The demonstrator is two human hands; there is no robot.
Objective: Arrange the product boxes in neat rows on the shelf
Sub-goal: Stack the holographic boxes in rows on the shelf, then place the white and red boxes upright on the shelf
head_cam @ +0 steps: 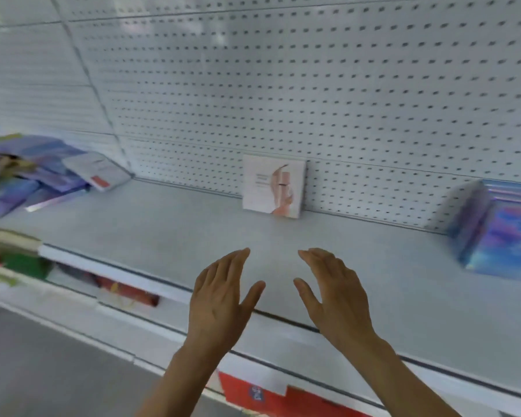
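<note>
A white and pink product box [272, 186] stands upright at the back of the grey shelf [175, 230], leaning against the pegboard wall. My left hand [220, 296] and my right hand [334, 290] hover over the shelf's front part, fingers straight, palms facing each other, holding nothing. Both are well in front of the box. A loose heap of blue and purple boxes [33, 173] lies at the shelf's far left, with a white box [98, 171] on its edge. Blue boxes [500, 233] stand at the far right.
The white pegboard back wall [313, 85] rises behind the shelf. Below the shelf's front edge [283, 317], a lower shelf holds red and green packages [127, 291], and a red box [262, 392] shows at the bottom.
</note>
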